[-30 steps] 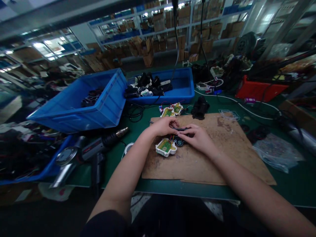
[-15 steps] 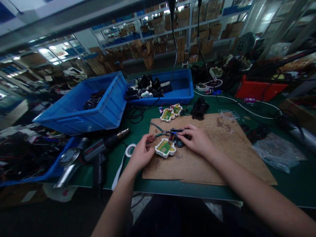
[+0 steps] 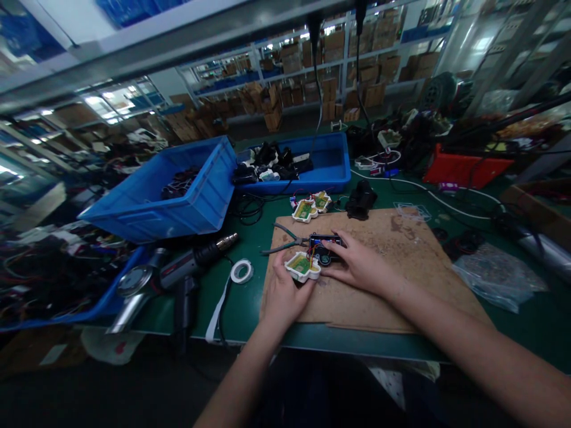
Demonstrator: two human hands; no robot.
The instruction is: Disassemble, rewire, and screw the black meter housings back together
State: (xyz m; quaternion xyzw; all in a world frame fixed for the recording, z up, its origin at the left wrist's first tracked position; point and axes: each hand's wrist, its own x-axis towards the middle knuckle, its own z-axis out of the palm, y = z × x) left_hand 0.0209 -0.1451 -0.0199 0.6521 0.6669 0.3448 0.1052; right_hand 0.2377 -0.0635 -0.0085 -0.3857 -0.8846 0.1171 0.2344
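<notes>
The left hand (image 3: pixel 285 294) lies palm down on the brown board (image 3: pixel 401 285), which sits at the near edge of the green table (image 3: pixel 250 238), with the forearm coming up from the near edge. Its thumb and fingers half close around the near side of the white housing (image 3: pixel 302 266), which carries a green circuit board and rests on the left part of the brown board. The right hand (image 3: pixel 361 264) reaches in from the right, wrist low on the board, its fingers stretched forward and closed lightly on the black part (image 3: pixel 325 246) just behind the housing; thin coloured wires run between the two pieces. Half a second ago the left hand was off the board's left edge, near the roll of white tape (image 3: pixel 241 271); it has since moved right and come onto the housing. A second ago it was over the black part alongside the right hand. The right hand has stayed on the black part throughout. The pliers (image 3: pixel 285 238) now lie free near the board's far left corner, handles pointing towards the table's left. The heat gun (image 3: pixel 187 267) lies left of the tape, in front of the tilted blue bin (image 3: pixel 178 205).
</notes>
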